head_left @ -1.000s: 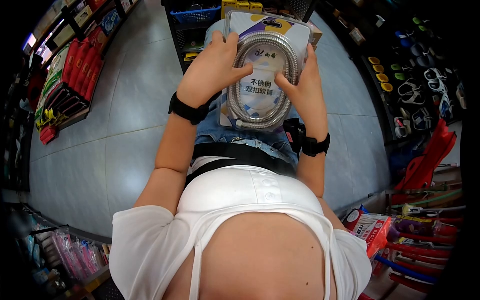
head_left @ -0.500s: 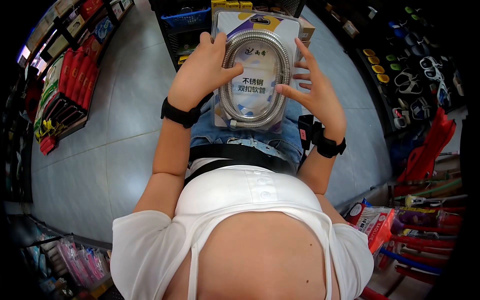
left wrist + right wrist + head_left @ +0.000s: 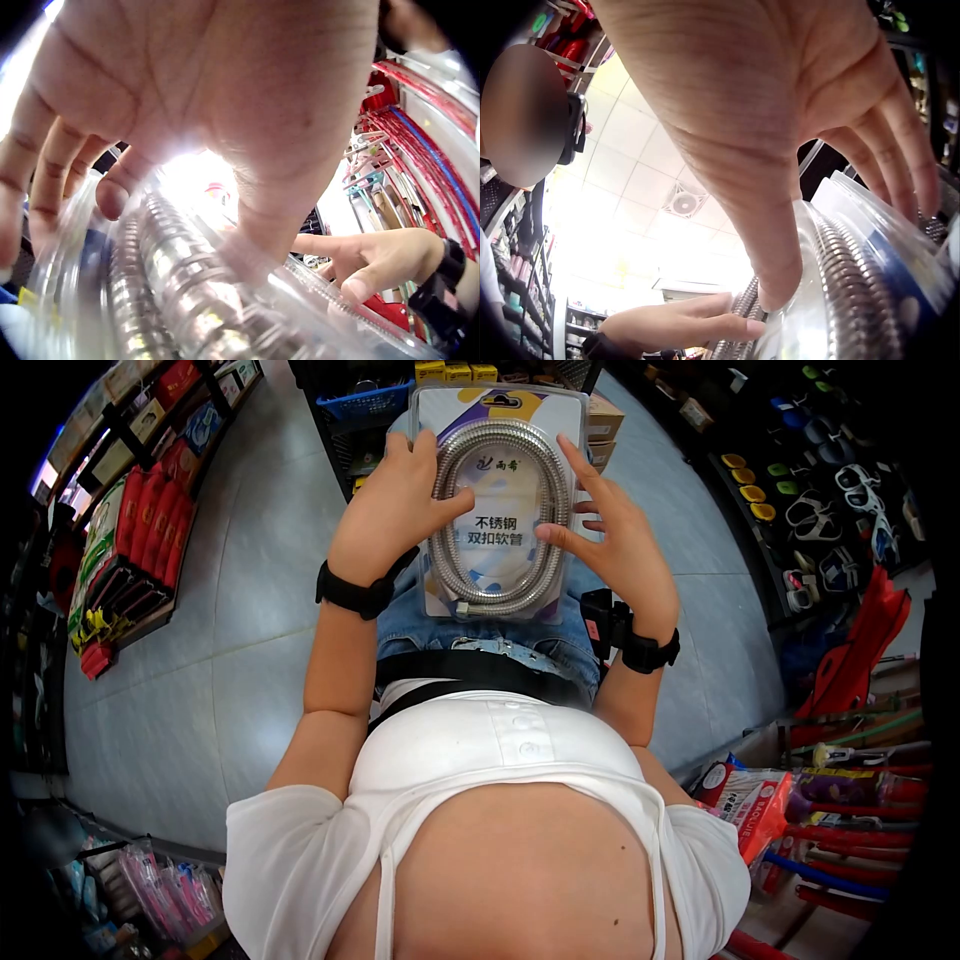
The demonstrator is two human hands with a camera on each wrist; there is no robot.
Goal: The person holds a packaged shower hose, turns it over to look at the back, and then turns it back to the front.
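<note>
A clear blister pack (image 3: 430, 595) with a printed card holds a coiled metal shower hose (image 3: 448, 555) and stands in front of the jeans. My left hand (image 3: 385, 505) grips its left edge, the thumb over the front and the fingers round the side. At the right edge, my right hand (image 3: 625, 545) has its thumb (image 3: 780, 281) at the front plastic, while its fingers (image 3: 889, 150) stretch loosely past the side. The ribbed hose (image 3: 199, 300) runs close below the left palm in the left wrist view.
A dark rack with a blue basket (image 3: 368, 402) and yellow boxes (image 3: 458, 373) stands ahead. Goggles (image 3: 860, 495) hang on the right, and red bundles (image 3: 145, 510) stand on the left. Grey tiled floor (image 3: 260, 540) lies between the shelves.
The pack has shifted left in the head view, the left hand keeping its grip. My right hand has loosened from its edge, its fingers spreading apart, the thumb staying near the front.
</note>
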